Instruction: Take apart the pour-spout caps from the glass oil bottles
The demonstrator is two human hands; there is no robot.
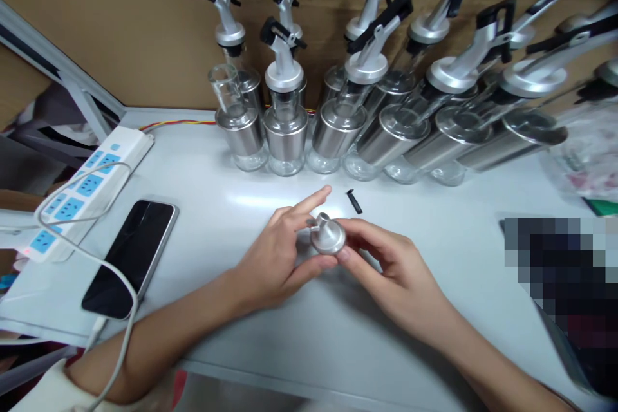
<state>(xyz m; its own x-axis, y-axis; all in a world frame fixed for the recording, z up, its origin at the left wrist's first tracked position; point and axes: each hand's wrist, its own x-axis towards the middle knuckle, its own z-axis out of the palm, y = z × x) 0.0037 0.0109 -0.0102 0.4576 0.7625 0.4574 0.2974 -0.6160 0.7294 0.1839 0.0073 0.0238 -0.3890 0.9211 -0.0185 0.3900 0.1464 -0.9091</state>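
From the head view: right hand pinching the metal spout at its rim, in front of the bottles; left hand alongside, forefinger stretched wide, though whether its other fingers grip, I can't tell. Looks like a handling-and-turning step, black lever lying just beyond; the next move calls for a steady right pinch.
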